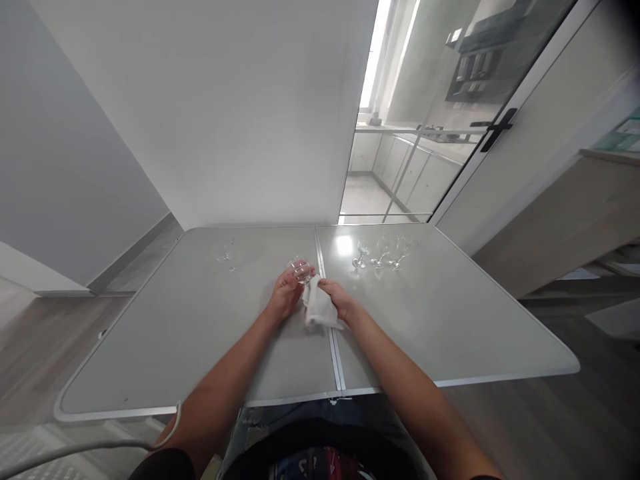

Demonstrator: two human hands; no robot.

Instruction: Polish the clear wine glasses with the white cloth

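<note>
My left hand [284, 295] is closed around a clear stemmed glass [301, 268], whose bowl tilts up and away from me. A white cloth [321, 308] hangs from my right hand [342, 300], pinched between its fingers. The cloth's upper end meets the lower part of the glass and covers it, so the stem and foot are hidden. Both hands are just above the table, close to its middle seam. Beyond my right hand, three clear stemmed glasses [379, 260] stand close together.
The grey folding table [445, 320] has a metal rim and a central seam [336, 360]. At its far left is a faint, small transparent item [225, 257]. A white wall [250, 120] and glass door [400, 160] rise behind; a cable [100, 445] runs at lower left.
</note>
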